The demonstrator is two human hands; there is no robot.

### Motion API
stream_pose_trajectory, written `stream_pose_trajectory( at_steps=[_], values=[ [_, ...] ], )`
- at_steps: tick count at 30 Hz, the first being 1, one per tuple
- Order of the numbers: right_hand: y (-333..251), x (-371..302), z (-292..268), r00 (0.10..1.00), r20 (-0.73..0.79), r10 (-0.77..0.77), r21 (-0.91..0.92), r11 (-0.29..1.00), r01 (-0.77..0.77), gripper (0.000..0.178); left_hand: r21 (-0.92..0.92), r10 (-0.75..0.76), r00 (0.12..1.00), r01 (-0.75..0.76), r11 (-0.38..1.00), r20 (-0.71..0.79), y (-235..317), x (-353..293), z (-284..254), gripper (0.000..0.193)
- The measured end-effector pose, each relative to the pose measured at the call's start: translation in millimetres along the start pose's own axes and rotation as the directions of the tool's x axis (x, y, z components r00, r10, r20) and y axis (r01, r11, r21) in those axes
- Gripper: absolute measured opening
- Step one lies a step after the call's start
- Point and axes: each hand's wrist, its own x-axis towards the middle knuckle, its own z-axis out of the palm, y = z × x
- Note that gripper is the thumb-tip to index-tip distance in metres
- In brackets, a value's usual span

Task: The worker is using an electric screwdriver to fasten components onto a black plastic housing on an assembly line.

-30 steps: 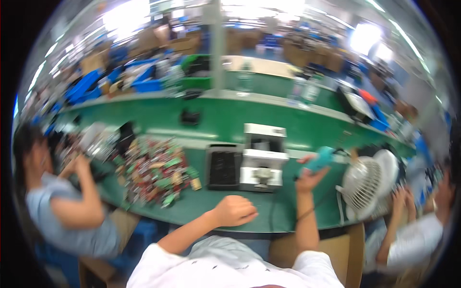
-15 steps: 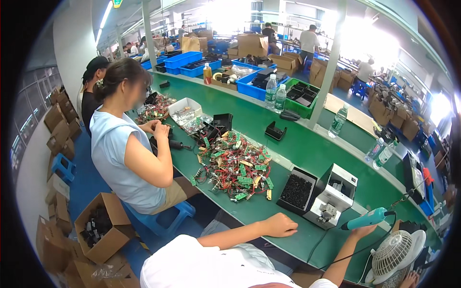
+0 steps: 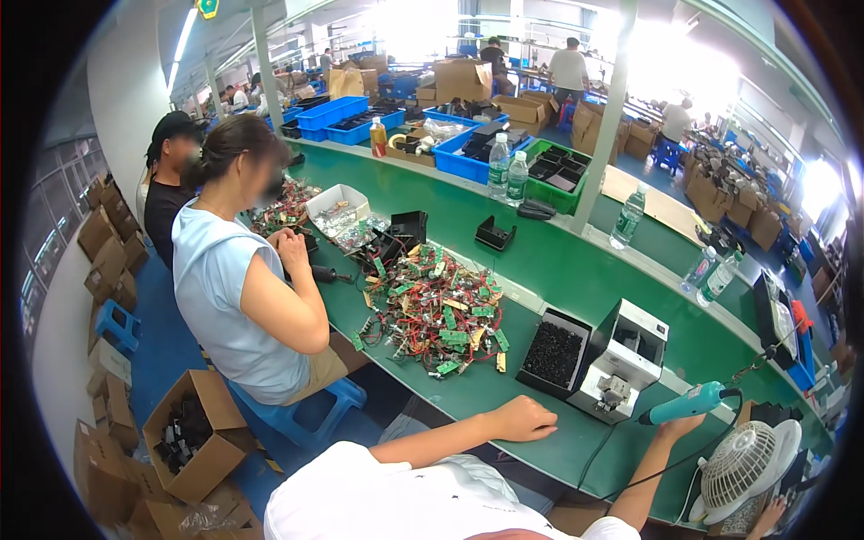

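My left hand [image 3: 524, 419] is closed and rests at the near edge of the green table [image 3: 477, 405]. Whatever its curled fingers may hold is hidden. At the right, my right hand [image 3: 681, 427] is wrapped from below around a teal electric screwdriver [image 3: 688, 403], whose tip points left toward a white-and-black screw feeder [image 3: 621, 364]. A cord runs from the tool's rear end. Between my hands and beyond them stands the feeder, and beside it a black tray [image 3: 556, 351] full of small black pieces.
Left of the tray lies a heap of green circuit boards with red wires [image 3: 445, 310]. A white fan [image 3: 742, 463] stands close to my right forearm. Beyond are a black plastic housing [image 3: 495, 234] and water bottles [image 3: 627, 218]. A co-worker [image 3: 247, 270] sits at my left.
The whole view has shifted slightly. My left hand stays closed at the table edge, and my right hand keeps hold of the screwdriver, with little movement. The co-worker's hands have moved a little.
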Motion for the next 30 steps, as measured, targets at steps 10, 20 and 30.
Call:
stream_pose_trajectory(
  at_steps=[10, 20, 30],
  values=[
    [-17, -7, 20, 0.987, -0.061, -0.149, -0.352, 0.929, 0.118, 0.019, 0.064, -0.045, 0.991, 0.037, 0.997, 0.123, 3, 10, -10, 0.022],
    [-11, 0, 19, 0.991, -0.048, -0.122, -0.067, 0.991, 0.118, 0.026, 0.138, 0.077, 0.969, -0.112, 0.984, 0.235, 15, 16, 2, 0.018],
    [-20, 1, 11, 0.991, -0.013, 0.136, -0.002, 0.991, -0.137, 0.033, 0.056, -0.163, 0.972, 0.156, 0.986, 0.167, 14, 11, -2, 0.014]
  ],
)
